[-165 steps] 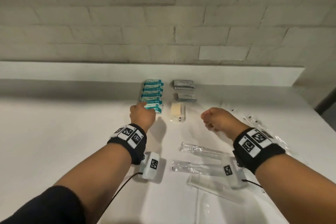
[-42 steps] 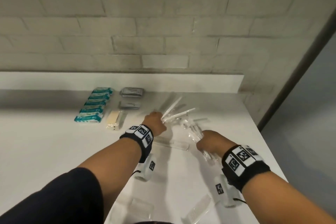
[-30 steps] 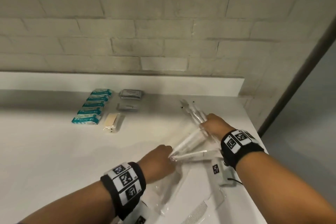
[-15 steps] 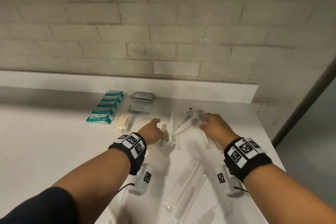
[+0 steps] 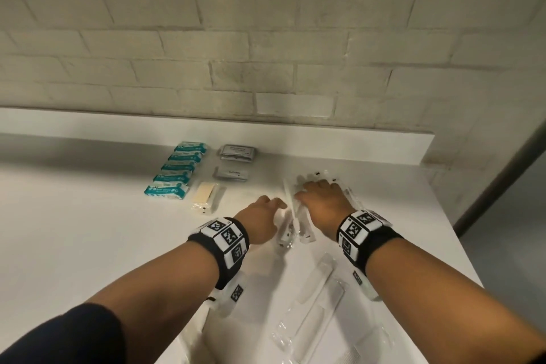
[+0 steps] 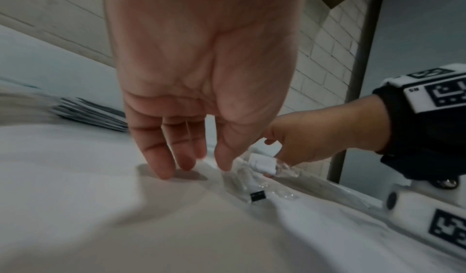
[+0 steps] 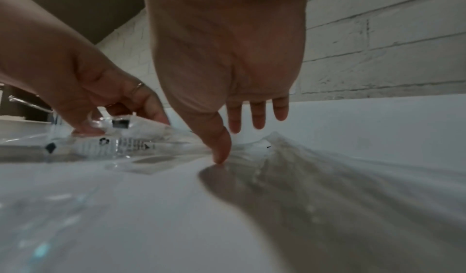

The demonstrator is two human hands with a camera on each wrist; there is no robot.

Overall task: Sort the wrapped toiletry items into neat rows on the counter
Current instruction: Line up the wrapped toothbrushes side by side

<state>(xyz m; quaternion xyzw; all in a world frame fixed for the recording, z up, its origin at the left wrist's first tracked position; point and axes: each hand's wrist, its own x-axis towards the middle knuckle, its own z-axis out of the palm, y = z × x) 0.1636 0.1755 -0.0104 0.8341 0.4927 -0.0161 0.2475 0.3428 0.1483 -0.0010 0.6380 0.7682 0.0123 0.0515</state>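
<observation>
On counter (image 5: 88,230): packet print illegible. Right hand (image 5: 320,201), fingers straight, now flattens clear packets (image 5: 298,216); left hand (image 5: 261,221) relaxed alongside.

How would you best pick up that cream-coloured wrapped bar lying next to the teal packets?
Probably from above, pinching the cream bar across its two long edges. It lies flat, its left edge close beside the teal packets, so fingers would slip in more easily near its front end, which faces open counter.
</observation>
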